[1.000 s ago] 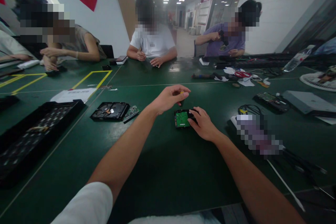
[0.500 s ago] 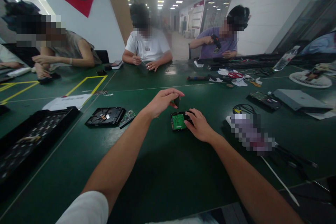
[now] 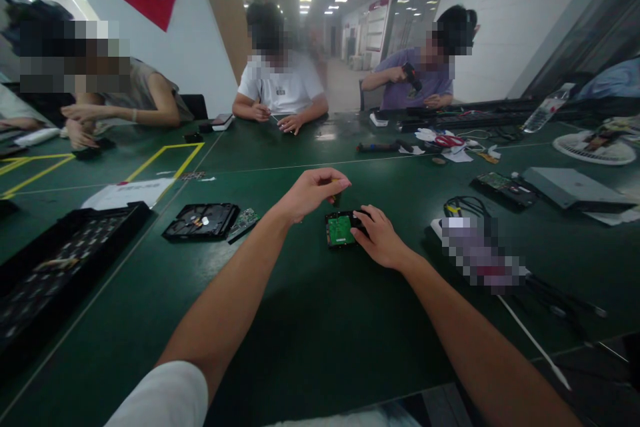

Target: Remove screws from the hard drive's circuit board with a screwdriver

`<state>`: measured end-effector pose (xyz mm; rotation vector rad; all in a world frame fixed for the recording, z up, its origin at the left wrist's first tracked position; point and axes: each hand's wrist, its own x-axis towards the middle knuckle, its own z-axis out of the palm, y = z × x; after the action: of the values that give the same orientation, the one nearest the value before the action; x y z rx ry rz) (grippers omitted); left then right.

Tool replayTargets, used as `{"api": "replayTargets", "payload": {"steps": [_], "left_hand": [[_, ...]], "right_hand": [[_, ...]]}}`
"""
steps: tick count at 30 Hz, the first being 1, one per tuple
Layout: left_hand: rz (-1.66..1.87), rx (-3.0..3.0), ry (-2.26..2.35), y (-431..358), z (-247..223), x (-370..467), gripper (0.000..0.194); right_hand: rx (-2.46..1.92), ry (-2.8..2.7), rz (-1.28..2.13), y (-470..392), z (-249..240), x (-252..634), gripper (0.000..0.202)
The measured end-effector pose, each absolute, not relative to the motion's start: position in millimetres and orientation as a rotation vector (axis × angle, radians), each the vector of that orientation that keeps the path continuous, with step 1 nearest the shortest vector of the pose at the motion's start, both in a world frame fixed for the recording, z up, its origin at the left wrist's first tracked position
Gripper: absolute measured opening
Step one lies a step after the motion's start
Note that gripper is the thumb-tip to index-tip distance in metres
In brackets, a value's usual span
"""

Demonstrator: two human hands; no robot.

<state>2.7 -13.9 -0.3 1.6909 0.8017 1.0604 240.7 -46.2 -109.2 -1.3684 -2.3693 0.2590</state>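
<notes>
A hard drive (image 3: 341, 229) with a green circuit board face up lies on the table in front of me. My right hand (image 3: 379, 235) rests along its right side, fingers spread over the edge and the board. Just above the drive's far left corner is my left hand (image 3: 320, 191), thumb and fingers pinched together. It holds a small, thin dark piece (image 3: 337, 200) with a yellowish part by the fingertips; its kind is too small to make out.
To the left are an opened hard drive (image 3: 203, 222), a loose circuit board (image 3: 245, 221) and a long black tray (image 3: 75, 260). At right lie another drive (image 3: 505, 189), a grey metal box (image 3: 575, 188) and cables (image 3: 560, 300). Several people work across the green table (image 3: 320, 347).
The dark piece in my left hand has turned, so less of its flat face shows and a yellowish part appears at the fingertips. My right hand stays on the hard drive.
</notes>
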Motion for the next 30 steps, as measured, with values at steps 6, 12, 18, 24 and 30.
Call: {"api": "replayTargets", "payload": {"steps": [6,12,18,24,30], "left_hand": [[1.005,1.652,0.758,-17.4,1.9,2.6,0.031],[0.983,1.511,0.724,-17.6,1.6,4.2,0.023],[1.010,1.513,0.751,-15.6,2.1,0.8,0.024],[1.004,1.437,0.647,-16.2,1.1,4.0,0.025],[1.046,1.631,0.739,-13.3,-2.6,4.8,0.028]], "right_hand": [[-1.375,-2.370,0.263,-46.4,-108.5,240.4,0.054],[-1.361,-2.367,0.257,-45.6,-112.6,241.9,0.055],[-1.347,-2.377,0.248,-46.2,-110.2,242.5,0.055],[-1.354,-2.380,0.246,-45.1,-110.6,241.6,0.054],[-1.345,-2.377,0.238,-44.4,-112.7,242.0,0.054]]}}
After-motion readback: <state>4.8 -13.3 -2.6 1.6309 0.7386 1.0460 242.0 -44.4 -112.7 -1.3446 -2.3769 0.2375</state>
